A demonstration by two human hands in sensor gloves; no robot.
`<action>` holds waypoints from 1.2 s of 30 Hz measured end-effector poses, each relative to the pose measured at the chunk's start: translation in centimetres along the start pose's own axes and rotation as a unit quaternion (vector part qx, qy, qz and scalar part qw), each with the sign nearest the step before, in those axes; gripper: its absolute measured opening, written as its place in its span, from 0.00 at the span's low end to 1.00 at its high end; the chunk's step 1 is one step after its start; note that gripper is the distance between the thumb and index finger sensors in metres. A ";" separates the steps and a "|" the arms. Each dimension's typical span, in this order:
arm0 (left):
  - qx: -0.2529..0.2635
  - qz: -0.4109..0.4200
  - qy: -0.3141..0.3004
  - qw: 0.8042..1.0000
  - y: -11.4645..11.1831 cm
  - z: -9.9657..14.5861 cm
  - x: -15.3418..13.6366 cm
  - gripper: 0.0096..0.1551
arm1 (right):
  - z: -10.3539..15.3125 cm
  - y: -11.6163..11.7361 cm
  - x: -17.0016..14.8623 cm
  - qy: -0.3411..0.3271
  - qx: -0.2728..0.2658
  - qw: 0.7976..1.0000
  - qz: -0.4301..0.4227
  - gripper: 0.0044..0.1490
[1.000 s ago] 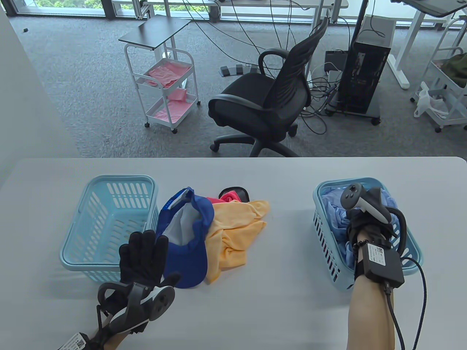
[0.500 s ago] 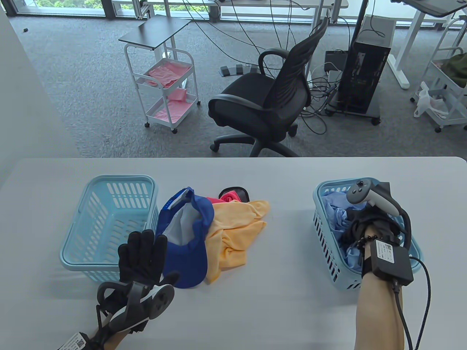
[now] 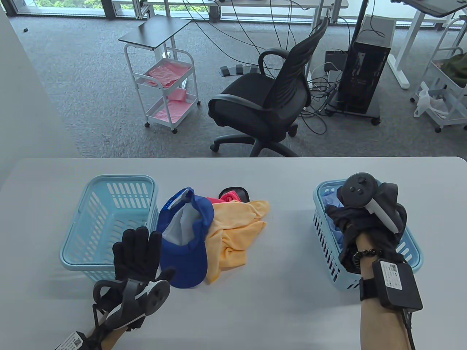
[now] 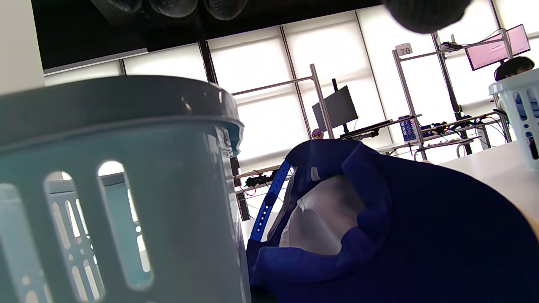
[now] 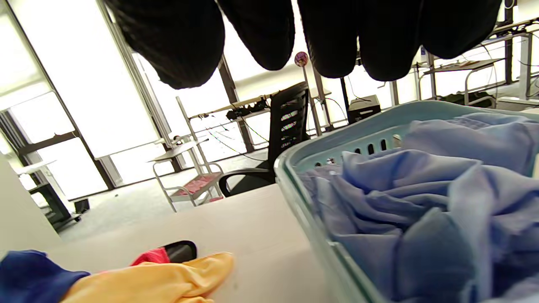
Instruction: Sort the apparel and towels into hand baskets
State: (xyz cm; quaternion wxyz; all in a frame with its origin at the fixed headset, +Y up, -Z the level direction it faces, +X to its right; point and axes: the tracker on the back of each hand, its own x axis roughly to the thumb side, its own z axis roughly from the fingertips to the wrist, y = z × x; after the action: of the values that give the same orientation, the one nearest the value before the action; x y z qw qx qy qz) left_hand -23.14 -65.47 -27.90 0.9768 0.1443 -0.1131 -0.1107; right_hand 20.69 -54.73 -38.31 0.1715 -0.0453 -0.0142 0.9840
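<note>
A light blue basket (image 3: 74,255) stands empty at the left; its slotted wall fills the left wrist view (image 4: 126,176). My left hand (image 3: 136,249) hovers open with fingers spread, in front of this basket and beside a blue cap (image 3: 184,251) (image 4: 400,235). An orange cloth (image 3: 233,229) (image 5: 160,282) and a red and black item (image 3: 232,195) (image 5: 153,255) lie by the cap. My right hand (image 3: 348,218) is open above the right basket (image 3: 316,195) (image 5: 303,172), holding nothing. A pale blue cloth (image 3: 329,199) (image 5: 421,193) lies inside it.
The grey table (image 3: 284,302) runs bare between the pile and the right basket. Past its far edge stand a black office chair (image 3: 266,105), a white cart (image 3: 168,91) and a computer tower (image 3: 365,76).
My right hand has lifted up and back out of the right basket, leaving the pale blue cloth inside. My left hand has drifted slightly left and towards me.
</note>
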 end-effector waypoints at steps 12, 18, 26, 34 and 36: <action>-0.003 0.012 0.015 1.000 0.0 -0.2 -0.7 0.57 | 3.6 10.8 14.1 -0.100 0.002 0.995 -0.012 0.43; -0.008 0.015 0.017 1.000 -0.1 -0.3 -0.9 0.57 | 3.7 17.4 16.9 -0.097 0.027 0.994 -0.045 0.41; -0.007 0.018 0.013 1.000 -0.3 -0.3 -0.9 0.58 | 3.6 24.2 18.1 -0.052 0.057 0.997 0.009 0.41; -0.015 0.023 0.008 1.000 -0.4 -0.3 -0.7 0.58 | 3.6 26.9 18.2 -0.050 0.077 0.996 -0.017 0.35; -0.017 0.023 0.006 1.000 -0.5 -0.3 -0.6 0.58 | 3.6 27.1 18.0 -0.050 0.071 0.996 -0.031 0.32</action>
State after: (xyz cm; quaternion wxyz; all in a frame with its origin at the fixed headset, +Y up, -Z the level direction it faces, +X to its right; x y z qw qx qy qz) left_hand -23.73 -65.70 -28.42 0.9821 0.1257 -0.1085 -0.0889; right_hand -5.63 -74.13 -37.41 0.2039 0.0167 0.0459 0.9778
